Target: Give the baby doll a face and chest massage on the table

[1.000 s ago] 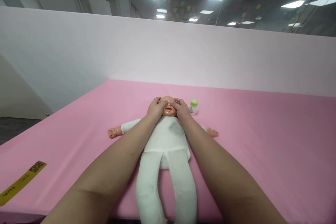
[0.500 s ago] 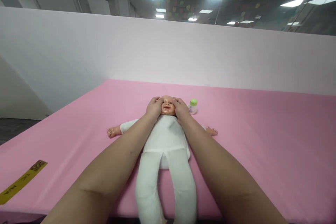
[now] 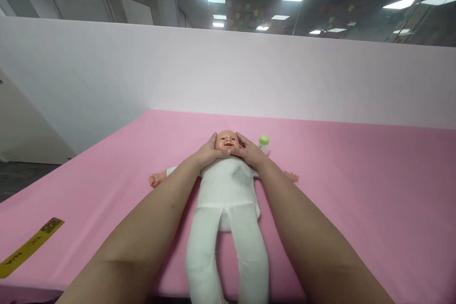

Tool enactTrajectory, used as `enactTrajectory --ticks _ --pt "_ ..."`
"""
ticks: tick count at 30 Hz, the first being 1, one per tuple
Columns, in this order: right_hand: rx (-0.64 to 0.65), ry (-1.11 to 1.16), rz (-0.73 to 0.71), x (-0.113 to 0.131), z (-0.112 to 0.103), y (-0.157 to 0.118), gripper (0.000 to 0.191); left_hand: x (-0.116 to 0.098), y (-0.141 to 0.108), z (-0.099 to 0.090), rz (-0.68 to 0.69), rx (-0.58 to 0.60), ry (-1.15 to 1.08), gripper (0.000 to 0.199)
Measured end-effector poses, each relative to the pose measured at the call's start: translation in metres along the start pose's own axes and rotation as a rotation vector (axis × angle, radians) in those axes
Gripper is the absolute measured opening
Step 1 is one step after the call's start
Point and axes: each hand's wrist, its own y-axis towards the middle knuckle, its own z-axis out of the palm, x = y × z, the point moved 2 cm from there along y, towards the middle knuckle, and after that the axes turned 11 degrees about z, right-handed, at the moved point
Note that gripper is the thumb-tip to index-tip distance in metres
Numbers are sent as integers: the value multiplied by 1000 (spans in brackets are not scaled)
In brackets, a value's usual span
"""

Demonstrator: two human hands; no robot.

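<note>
A baby doll [image 3: 227, 185] with a white cloth body lies on its back, head toward the wall and legs toward me. My left hand [image 3: 207, 153] cups one side of the doll's head [image 3: 227, 140], its thumb laid across the chin. On the other side, my right hand [image 3: 251, 152] mirrors it, and the two thumb tips meet near the chin below the mouth. The fingers wrap round the head's sides and are partly hidden. Beyond my right hand stands a small clear jar with a green lid [image 3: 264, 140], partly covered by that hand.
Pink cloth [image 3: 356, 190] covers the table. A white wall [image 3: 285, 76] rises along its far side. At the front left lies a yellow label strip [image 3: 30, 248] with printed codes. The doll's arms stretch out to both sides beneath my forearms.
Both thumbs have slid from the upper cheeks down to the chin, uncovering more of the doll's face. My wrists have moved slightly outward, and the view has shifted a little.
</note>
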Motion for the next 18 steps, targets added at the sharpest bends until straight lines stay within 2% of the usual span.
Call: enactTrajectory --ticks 2,5,11,14,18 --pt "23 -69 22 2 0 -3 124 0 -3 -3 -39 54 58 149" --pt "16 -83 32 2 4 -5 130 2 -2 -4 -32 28 166 139" --pt "-192 -186 13 -6 8 3 126 6 5 3 198 -101 449 96" --pt "-248 -247 -4 -8 10 7 118 9 7 4 309 -160 518 90" --pt "-238 -239 -17 -6 14 7 113 15 10 1 283 -176 481 91"
